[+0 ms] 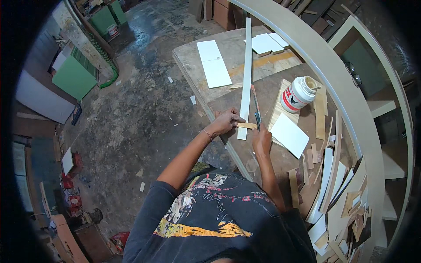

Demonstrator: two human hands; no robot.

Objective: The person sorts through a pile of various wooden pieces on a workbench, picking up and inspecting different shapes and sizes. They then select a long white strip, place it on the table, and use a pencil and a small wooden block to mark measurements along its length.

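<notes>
My left hand (226, 122) pinches one end of a short tan wooden strip (246, 125), which lies across the lower part of a long white strip (245, 79). At the other end of the short piece is my right hand (262, 139), closed around a dark pen (257, 119). A slender reddish stick (255, 98) rests just above that hand. To the right, a white plastic jar (297, 94) with an open top stands on a pale wood board (278, 104), and a white panel piece (290, 134) overlaps the board's lower end.
The worktable (187, 74) also carries a white rectangular panel (213, 64) and smaller white panels (263, 43) at its far end. Wood offcuts (353, 207) are heaped at the right. A large curved beige panel (355, 108) arches along the right side. Scraps lie on the floor.
</notes>
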